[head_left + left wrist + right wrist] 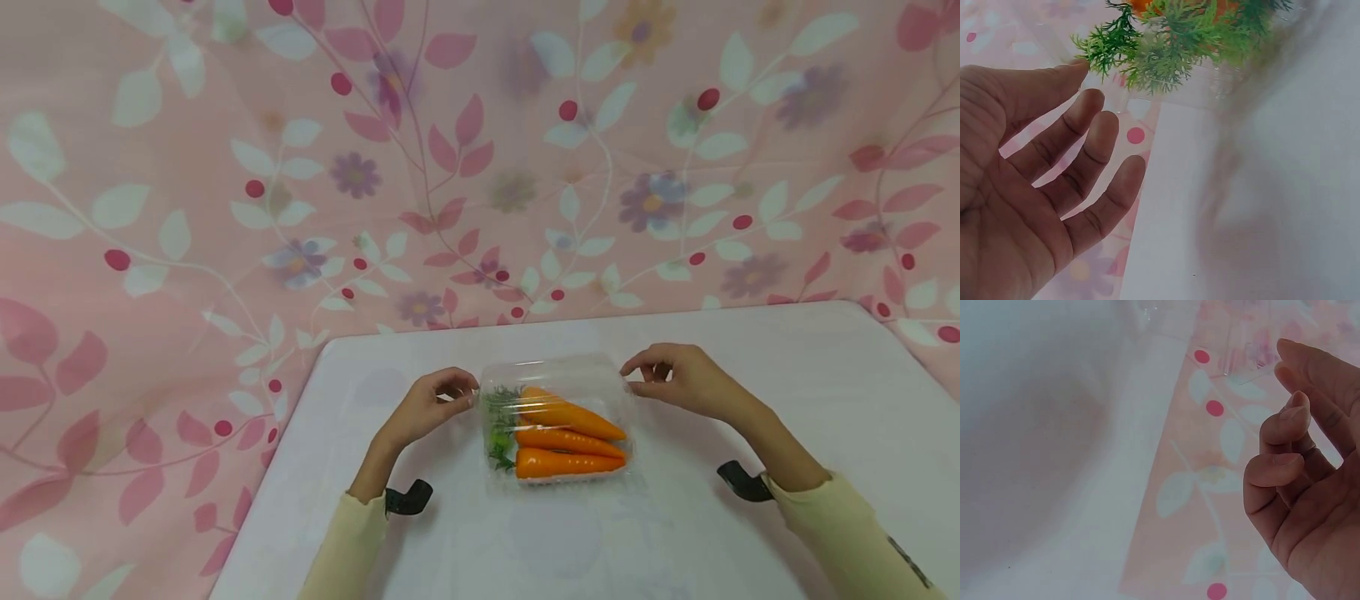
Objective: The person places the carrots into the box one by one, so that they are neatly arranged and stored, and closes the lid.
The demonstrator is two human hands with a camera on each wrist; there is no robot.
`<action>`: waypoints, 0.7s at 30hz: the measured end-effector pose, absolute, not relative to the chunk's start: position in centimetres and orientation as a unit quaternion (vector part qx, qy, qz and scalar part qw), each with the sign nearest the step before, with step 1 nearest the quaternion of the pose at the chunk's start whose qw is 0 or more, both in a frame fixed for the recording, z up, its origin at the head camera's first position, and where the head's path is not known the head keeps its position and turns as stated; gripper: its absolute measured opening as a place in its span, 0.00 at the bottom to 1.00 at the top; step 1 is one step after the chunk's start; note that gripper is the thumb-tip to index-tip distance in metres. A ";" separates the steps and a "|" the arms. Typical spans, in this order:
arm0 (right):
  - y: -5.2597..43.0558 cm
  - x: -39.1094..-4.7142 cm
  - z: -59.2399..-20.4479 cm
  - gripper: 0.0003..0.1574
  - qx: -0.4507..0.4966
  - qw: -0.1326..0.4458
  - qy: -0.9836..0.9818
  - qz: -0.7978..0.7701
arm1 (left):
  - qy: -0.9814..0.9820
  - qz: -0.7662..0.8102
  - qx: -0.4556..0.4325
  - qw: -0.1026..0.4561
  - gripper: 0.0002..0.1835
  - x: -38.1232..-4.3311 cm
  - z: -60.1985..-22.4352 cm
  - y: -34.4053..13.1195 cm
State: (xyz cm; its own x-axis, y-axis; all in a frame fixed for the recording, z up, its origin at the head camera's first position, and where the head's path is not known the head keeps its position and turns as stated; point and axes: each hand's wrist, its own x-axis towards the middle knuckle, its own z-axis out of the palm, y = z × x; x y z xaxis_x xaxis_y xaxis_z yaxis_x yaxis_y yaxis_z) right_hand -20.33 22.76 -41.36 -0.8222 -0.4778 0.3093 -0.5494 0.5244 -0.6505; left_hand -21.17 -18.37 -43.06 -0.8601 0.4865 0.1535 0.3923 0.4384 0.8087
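A clear plastic box (558,371) with a see-through lid lies on the white table. Inside are several orange carrots (570,464), their green leafy tops (501,433) toward the left end. My left hand (438,404) is at the box's left side, thumb and fingertips right by its edge, fingers loosely bent. The left wrist view shows the leafy tops (1160,50) just beyond that thumb (1047,87). At the upper right corner is my right hand (678,379), thumb and forefinger extended close to the rim. Its other fingers (1272,481) curl loosely around nothing.
The white table (570,542) has rounded far corners. Behind it hangs a pink cloth (480,167) with flowers and leaves. A black wrist mount (410,497) sticks out by the left sleeve, and another black mount (742,482) by the right.
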 end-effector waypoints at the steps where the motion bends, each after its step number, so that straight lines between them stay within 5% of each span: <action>1: 22.8 -20.3 -41.4 0.11 0.297 0.044 -0.871 0.389 | 0.846 0.463 0.259 0.051 0.10 -21.1 -43.2 -18.4; 21: 23.2 -19.8 -43.1 0.17 0.312 0.031 -0.873 0.375 | 0.833 0.479 0.269 0.066 0.11 -20.5 -45.1 -17.9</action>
State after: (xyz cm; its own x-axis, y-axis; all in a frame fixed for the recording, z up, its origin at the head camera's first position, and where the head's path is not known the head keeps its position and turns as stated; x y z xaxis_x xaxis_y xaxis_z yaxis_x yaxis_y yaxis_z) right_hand -19.77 23.22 -43.07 -0.8032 -0.5214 0.2881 -0.5680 0.5246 -0.6342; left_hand -20.49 -17.94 -45.09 -0.8468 0.5107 0.1486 0.3851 0.3960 0.8336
